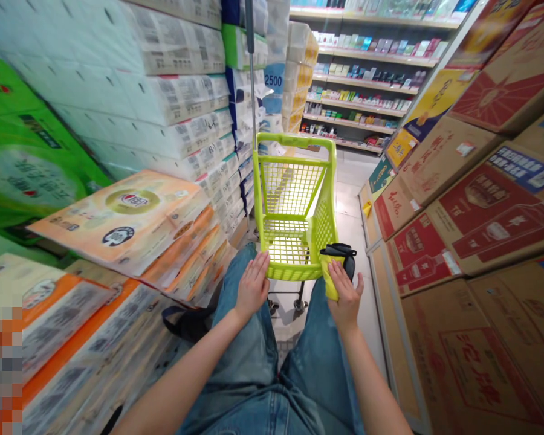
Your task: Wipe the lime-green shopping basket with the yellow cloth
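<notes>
A lime-green plastic cart [294,272] with grid walls stands between my knees, its basket holding nothing that I can see. My left hand [254,284] lies at the near left corner of its rim, fingers stretched out and holding nothing. At the near right corner my right hand [344,293] has its fingers over a yellow cloth [330,279], pressing it near the rim, with the thumb apart. Black material [338,249] shows just above the cloth. A thin pole rises from the cart's far left corner.
Stacked paper packs [181,90] and orange-white packs [131,211] rise close on the left. Cardboard cartons [476,338] line the right side. Shelves of small boxes [367,60] stand ahead, beyond a strip of tiled floor [350,181]. Jeans-covered legs flank the cart.
</notes>
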`<state>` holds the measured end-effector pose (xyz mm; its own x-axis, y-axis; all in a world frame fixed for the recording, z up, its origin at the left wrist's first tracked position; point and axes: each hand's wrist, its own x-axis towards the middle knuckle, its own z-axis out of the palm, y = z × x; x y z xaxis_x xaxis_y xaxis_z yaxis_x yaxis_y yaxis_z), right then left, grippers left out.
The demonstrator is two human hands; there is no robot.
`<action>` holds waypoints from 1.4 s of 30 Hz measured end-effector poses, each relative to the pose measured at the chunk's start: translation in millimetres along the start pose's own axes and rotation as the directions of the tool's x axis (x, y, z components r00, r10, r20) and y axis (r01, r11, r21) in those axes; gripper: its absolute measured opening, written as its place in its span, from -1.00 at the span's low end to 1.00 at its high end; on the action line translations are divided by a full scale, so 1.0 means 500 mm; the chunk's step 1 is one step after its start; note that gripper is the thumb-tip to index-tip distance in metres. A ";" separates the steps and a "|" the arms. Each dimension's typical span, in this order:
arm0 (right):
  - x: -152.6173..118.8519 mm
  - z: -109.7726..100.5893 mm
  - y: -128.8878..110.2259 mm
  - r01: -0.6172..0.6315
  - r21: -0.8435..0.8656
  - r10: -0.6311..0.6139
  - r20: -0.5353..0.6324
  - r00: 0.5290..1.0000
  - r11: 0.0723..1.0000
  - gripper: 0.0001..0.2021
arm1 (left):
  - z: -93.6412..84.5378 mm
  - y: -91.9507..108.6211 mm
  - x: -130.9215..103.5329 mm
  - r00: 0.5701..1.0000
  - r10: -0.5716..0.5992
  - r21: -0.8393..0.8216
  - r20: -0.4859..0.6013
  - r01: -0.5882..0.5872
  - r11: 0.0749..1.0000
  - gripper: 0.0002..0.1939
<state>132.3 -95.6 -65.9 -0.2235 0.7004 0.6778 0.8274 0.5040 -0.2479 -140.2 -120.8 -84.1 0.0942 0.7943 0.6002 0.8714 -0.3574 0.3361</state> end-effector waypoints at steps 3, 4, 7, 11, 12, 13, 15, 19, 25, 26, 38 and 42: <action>0.002 0.027 -0.068 -0.069 -0.029 0.068 -0.027 0.997 0.997 -0.30 | 0.008 0.005 -0.002 0.999 -0.032 -0.016 -0.008 0.032 0.999 -0.21; 0.006 0.042 -0.104 -0.058 -0.012 0.058 0.010 0.998 0.998 -0.29 | 0.009 0.006 -0.003 0.999 -0.042 -0.020 -0.010 0.042 0.999 -0.21; 0.025 0.084 -0.221 -0.003 0.079 -0.002 0.068 0.998 0.997 -0.30 | 0.005 0.006 -0.005 0.999 -0.050 -0.039 0.018 0.051 0.998 -0.24; 0.052 0.105 -0.295 0.016 0.169 -0.040 0.139 0.989 0.985 -0.36 | -0.008 -0.002 -0.008 0.998 -0.042 -0.051 0.052 0.045 0.998 -0.28; 0.054 0.101 -0.290 0.035 0.188 -0.063 0.146 0.987 0.982 -0.36 | -0.011 -0.004 -0.008 0.998 -0.038 -0.046 0.051 0.040 0.998 -0.27; 0.053 0.094 -0.276 0.064 0.204 -0.096 0.150 0.984 0.977 -0.36 | -0.013 -0.006 -0.007 0.998 -0.032 -0.038 0.050 0.034 0.999 -0.27; 0.045 0.072 -0.226 0.133 0.211 -0.166 0.151 0.974 0.968 -0.32 | -0.016 -0.008 -0.005 0.999 -0.017 -0.014 0.049 0.017 1.000 -0.24; 0.024 0.022 -0.088 0.145 0.090 -0.155 0.115 0.981 0.985 -0.26 | -0.016 -0.006 0.001 0.998 0.013 0.020 0.055 -0.014 1.000 -0.17; 0.020 0.006 -0.013 -0.098 -0.059 0.096 -0.042 0.994 0.993 -0.27 | -0.002 0.002 0.001 0.999 0.014 0.017 0.033 -0.014 1.000 -0.17; 0.021 0.013 -0.032 -0.131 -0.061 0.128 -0.050 0.990 0.989 -0.26 | -0.001 0.003 0.000 1.000 0.009 0.016 0.027 -0.010 1.000 -0.18; 0.050 0.092 -0.261 0.074 0.163 -0.098 0.142 0.985 0.984 -0.33 | -0.015 -0.012 -0.004 0.998 0.025 0.010 0.058 -0.025 1.000 -0.24; 0.026 0.044 -0.133 0.160 0.109 -0.174 0.137 0.975 0.981 -0.30 | -0.014 -0.008 0.000 0.999 0.032 0.041 0.044 -0.033 0.999 -0.18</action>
<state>63.3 -109.0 -55.9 -0.4323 0.6647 0.6094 0.7197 0.6615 -0.2108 -147.3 -122.7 -80.3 0.1429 0.8035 0.5779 0.8865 -0.3635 0.2862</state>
